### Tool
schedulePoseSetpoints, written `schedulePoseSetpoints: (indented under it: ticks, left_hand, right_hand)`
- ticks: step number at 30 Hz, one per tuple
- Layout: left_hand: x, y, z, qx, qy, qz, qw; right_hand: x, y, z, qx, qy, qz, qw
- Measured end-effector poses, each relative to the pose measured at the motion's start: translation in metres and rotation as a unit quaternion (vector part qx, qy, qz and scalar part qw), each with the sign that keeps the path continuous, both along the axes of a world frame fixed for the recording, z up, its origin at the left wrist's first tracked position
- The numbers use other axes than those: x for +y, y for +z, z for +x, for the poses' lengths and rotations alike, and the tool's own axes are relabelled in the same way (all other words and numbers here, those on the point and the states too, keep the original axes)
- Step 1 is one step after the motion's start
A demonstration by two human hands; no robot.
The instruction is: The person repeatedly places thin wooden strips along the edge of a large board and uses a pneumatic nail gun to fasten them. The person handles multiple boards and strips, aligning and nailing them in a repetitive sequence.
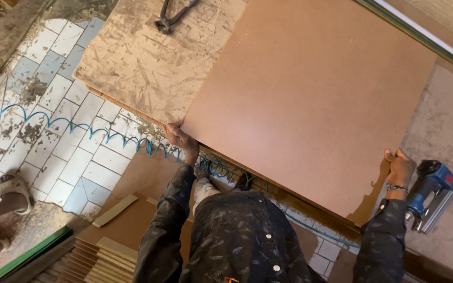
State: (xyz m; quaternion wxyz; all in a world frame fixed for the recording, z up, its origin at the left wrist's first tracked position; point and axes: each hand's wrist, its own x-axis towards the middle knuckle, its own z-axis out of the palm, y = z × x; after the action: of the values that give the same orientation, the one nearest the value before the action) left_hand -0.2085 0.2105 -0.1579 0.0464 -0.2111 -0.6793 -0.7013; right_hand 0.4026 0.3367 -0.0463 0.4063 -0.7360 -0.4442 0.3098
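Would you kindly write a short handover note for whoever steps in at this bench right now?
Left hand grips the near left corner of the brown board; right hand grips its near right corner.
The board lies flat on the scratched worktop, overhanging the near edge.
Blue nail gun rests beside the right hand; pincers at the far edge.
No fasteners visible in the board yet.

Two hands grip one brown hardboard sheet (310,99): the left hand (180,137) and the right hand (399,169). One blue nail gun (430,193) lies just beside the right hand, one coiled blue hose (87,127) trails off from the left hand, and one pair of pincers (173,15) lies well beyond it.
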Motion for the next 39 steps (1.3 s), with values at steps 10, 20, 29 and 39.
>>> schedulePoseSetpoints:
  ticks: [10, 20, 29, 39]
  left_hand:
    - [-0.009, 0.006, 0.005, 0.049, -0.028, 0.003, 0.998]
    - [-0.005, 0.010, 0.005, 0.028, -0.022, -0.009, 0.999]
    - [-0.006, 0.050, -0.038, 0.340, -0.009, -0.359, 0.869]
    - [0.156, 0.124, -0.018, 0.121, -0.316, -0.476, 0.812]
  right_hand:
    - [-0.005, 0.012, -0.009, -0.130, 0.043, 0.016, 0.990]
    - [-0.002, 0.018, -0.016, -0.009, 0.019, 0.030, 0.999]
    - [0.001, 0.016, -0.024, 0.017, 0.017, 0.066, 0.998]
    - [0.032, 0.031, -0.040, -0.012, -0.009, 0.046, 0.999]
